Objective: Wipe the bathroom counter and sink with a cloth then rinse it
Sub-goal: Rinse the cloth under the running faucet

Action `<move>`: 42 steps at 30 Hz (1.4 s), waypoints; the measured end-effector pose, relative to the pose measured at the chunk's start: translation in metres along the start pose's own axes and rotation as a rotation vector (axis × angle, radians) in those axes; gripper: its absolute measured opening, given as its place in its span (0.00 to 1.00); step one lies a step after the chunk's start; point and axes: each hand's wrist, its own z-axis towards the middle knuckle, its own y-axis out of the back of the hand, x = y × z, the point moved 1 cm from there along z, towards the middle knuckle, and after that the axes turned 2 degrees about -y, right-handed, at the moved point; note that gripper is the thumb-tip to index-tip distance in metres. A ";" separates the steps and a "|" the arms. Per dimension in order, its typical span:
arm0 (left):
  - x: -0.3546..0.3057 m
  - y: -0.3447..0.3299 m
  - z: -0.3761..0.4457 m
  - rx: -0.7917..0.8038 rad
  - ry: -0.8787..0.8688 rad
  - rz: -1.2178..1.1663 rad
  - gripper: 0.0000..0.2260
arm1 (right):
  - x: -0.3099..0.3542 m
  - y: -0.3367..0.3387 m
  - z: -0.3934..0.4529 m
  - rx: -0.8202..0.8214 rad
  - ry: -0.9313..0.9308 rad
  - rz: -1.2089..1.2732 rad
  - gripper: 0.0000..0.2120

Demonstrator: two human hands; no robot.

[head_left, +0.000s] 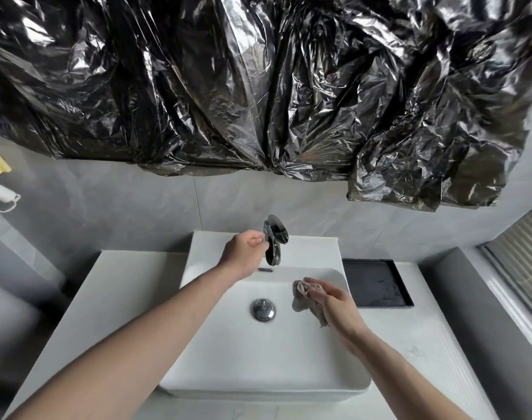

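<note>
Cloth (307, 301), grey and crumpled, sits inside the white sink (228, 344) on the right slope of the basin, right of the drain plug (263, 309). My right hand (334, 301) lies on it with fingers fairly straight, pressing more than clutching; I can't tell if the thumb is tucked under. Cloth's long axis runs near-right to far-left, trailing out below my palm.

My left hand (243, 253) is up at the far side, fingers curled around the chrome faucet (273, 241) near its lever. No water visible from the spout.

Key relation: the spout mouth is far and left of the cloth, with the drain between and nearer. Looks like I'm at the rinse step, so the cloth needs to go far-left under the spout while the left grip works the lever. The right hand is the one on the cloth, the left the one on the tap.

White worktop (113, 298) flanks the basin; black tray (376, 283) sits right of it. Risk: loose grip, cloth may slide toward the drain.
</note>
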 end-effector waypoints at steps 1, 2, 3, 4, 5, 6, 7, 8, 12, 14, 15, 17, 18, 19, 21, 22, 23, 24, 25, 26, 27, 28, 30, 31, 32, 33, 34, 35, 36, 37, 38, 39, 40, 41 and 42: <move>-0.010 -0.008 0.006 0.028 0.037 -0.022 0.14 | 0.003 0.005 -0.002 0.008 0.011 -0.019 0.11; -0.018 -0.016 0.011 0.050 0.069 -0.037 0.09 | 0.006 0.010 -0.005 0.003 0.022 -0.018 0.11; -0.023 -0.024 0.016 0.057 0.098 -0.061 0.07 | 0.008 0.015 -0.006 -0.013 0.037 -0.013 0.10; -0.026 -0.030 0.022 0.045 0.141 -0.086 0.07 | 0.012 0.018 -0.009 -0.038 0.046 -0.016 0.11; -0.027 -0.036 0.028 0.021 0.181 -0.118 0.07 | 0.012 0.023 -0.008 -0.037 0.057 -0.025 0.12; -0.028 -0.041 0.032 -0.002 0.223 -0.153 0.06 | 0.015 0.025 -0.010 -0.021 0.069 -0.026 0.13; -0.029 -0.044 0.035 -0.022 0.263 -0.190 0.06 | 0.015 0.028 -0.010 0.007 0.086 -0.025 0.13; -0.029 -0.046 0.038 -0.042 0.294 -0.226 0.06 | 0.018 0.031 -0.013 0.022 0.085 -0.019 0.14; -0.030 -0.050 0.044 -0.080 0.364 -0.296 0.08 | 0.022 0.042 -0.013 0.068 0.108 0.015 0.15; -0.031 -0.051 0.044 -0.093 0.374 -0.320 0.08 | 0.023 0.047 -0.009 0.111 0.123 0.023 0.16; -0.031 -0.052 0.045 -0.104 0.377 -0.333 0.07 | 0.020 0.050 -0.006 0.136 0.131 0.013 0.17; -0.028 -0.052 0.047 -0.119 0.388 -0.363 0.06 | 0.020 0.052 -0.003 0.181 0.149 -0.031 0.17; -0.026 -0.052 0.048 -0.125 0.393 -0.376 0.06 | 0.021 0.053 -0.003 0.197 0.152 -0.053 0.17; -0.025 -0.052 0.050 -0.141 0.391 -0.386 0.06 | 0.022 0.053 -0.003 0.203 0.154 -0.057 0.17; -0.025 -0.052 0.053 -0.180 0.382 -0.406 0.07 | 0.025 0.055 -0.002 0.174 0.140 -0.083 0.17; -0.027 -0.051 0.055 -0.195 0.372 -0.415 0.07 | 0.024 0.055 0.000 0.137 0.146 -0.127 0.17; -0.029 -0.050 0.056 -0.208 0.358 -0.413 0.06 | 0.021 0.056 0.003 0.105 0.160 -0.185 0.15; -0.032 -0.048 0.056 -0.211 0.345 -0.392 0.06 | 0.020 0.058 0.007 0.081 0.180 -0.246 0.13; -0.034 -0.048 0.056 -0.210 0.324 -0.352 0.07 | 0.018 0.059 0.010 0.074 0.200 -0.291 0.11; -0.036 -0.047 0.052 -0.215 0.297 -0.285 0.08 | 0.016 0.060 0.013 0.078 0.214 -0.321 0.11; -0.037 -0.048 0.047 -0.229 0.263 -0.193 0.08 | 0.014 0.061 0.017 0.081 0.222 -0.341 0.10; -0.037 -0.049 0.039 -0.253 0.228 -0.082 0.06 | 0.013 0.061 0.020 0.080 0.223 -0.351 0.11; -0.032 -0.059 0.005 -0.291 0.099 0.094 0.03 | 0.011 0.062 0.026 0.084 0.212 -0.314 0.12; -0.026 -0.068 -0.019 -0.265 0.019 0.103 0.06 | 0.010 0.061 0.027 0.097 0.201 -0.280 0.13; -0.022 -0.078 -0.047 -0.205 -0.038 0.070 0.08 | 0.010 0.059 0.027 0.111 0.192 -0.251 0.15; -0.017 -0.086 -0.072 -0.126 -0.068 0.023 0.08 | 0.009 0.057 0.027 0.125 0.185 -0.231 0.17; -0.016 -0.094 -0.095 -0.044 -0.077 -0.009 0.08 | 0.008 0.055 0.028 0.137 0.180 -0.222 0.18; -0.011 -0.099 -0.109 0.021 -0.074 -0.011 0.08 | 0.007 0.054 0.028 0.144 0.181 -0.224 0.18; -0.007 -0.103 -0.117 0.047 -0.080 -0.009 0.08 | 0.006 0.053 0.029 0.147 0.188 -0.234 0.18; -0.002 -0.105 -0.119 0.036 -0.084 -0.012 0.07 | 0.005 0.050 0.029 0.153 0.197 -0.244 0.18; 0.003 -0.105 -0.118 0.015 -0.080 -0.023 0.06 | 0.002 0.049 0.030 0.156 0.206 -0.251 0.18; 0.007 -0.103 -0.118 0.004 -0.068 -0.038 0.05 | 0.001 0.047 0.030 0.162 0.213 -0.241 0.18; 0.011 -0.100 -0.118 -0.005 -0.056 -0.052 0.05 | 0.000 0.046 0.031 0.162 0.220 -0.230 0.17; 0.013 -0.097 -0.119 -0.020 -0.053 -0.055 0.05 | -0.001 0.046 0.031 0.153 0.224 -0.224 0.18; 0.015 -0.093 -0.120 -0.042 -0.060 -0.056 0.05 | -0.001 0.047 0.031 0.126 0.234 -0.232 0.18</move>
